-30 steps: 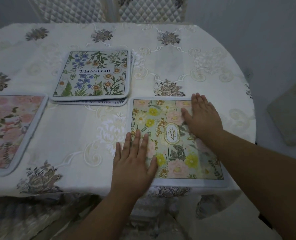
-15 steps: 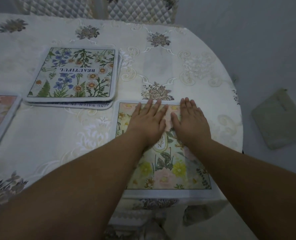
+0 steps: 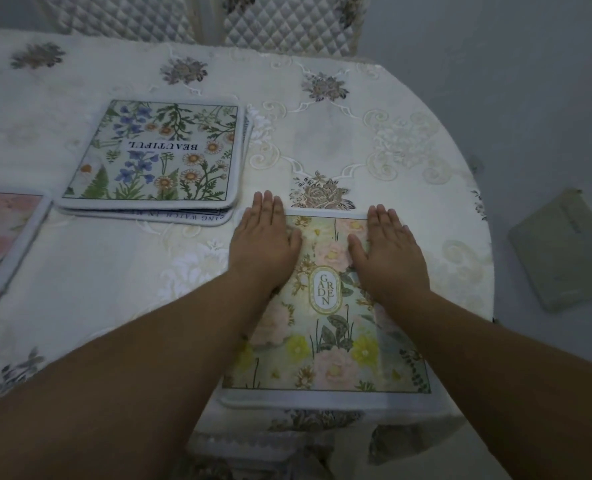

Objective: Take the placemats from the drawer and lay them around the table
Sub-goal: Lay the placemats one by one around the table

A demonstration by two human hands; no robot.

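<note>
A floral placemat marked "GARDEN" [image 3: 325, 344] lies flat at the near right edge of the table [image 3: 339, 133]. My left hand [image 3: 265, 244] rests palm down on its far left corner, fingers straight and together. On its far right part my right hand [image 3: 388, 252] lies flat in the same way. Neither hand grips anything. A short stack of placemats, the top one marked "BEAUTIFUL" [image 3: 156, 154], sits further back to the left. A pink floral placemat [image 3: 0, 237] is cut off by the left edge of the view.
A cream embroidered tablecloth [image 3: 97, 271] covers the table, whose rounded edge curves away on the right. Two quilted chair backs [image 3: 287, 22] stand behind the table. A flat greenish pad [image 3: 564, 251] lies on the floor at right.
My two hands, side by side at the middle of the GARDEN mat's far edge, have slid apart toward its far corners. A second ago my left hand was at the mat's near left side.
</note>
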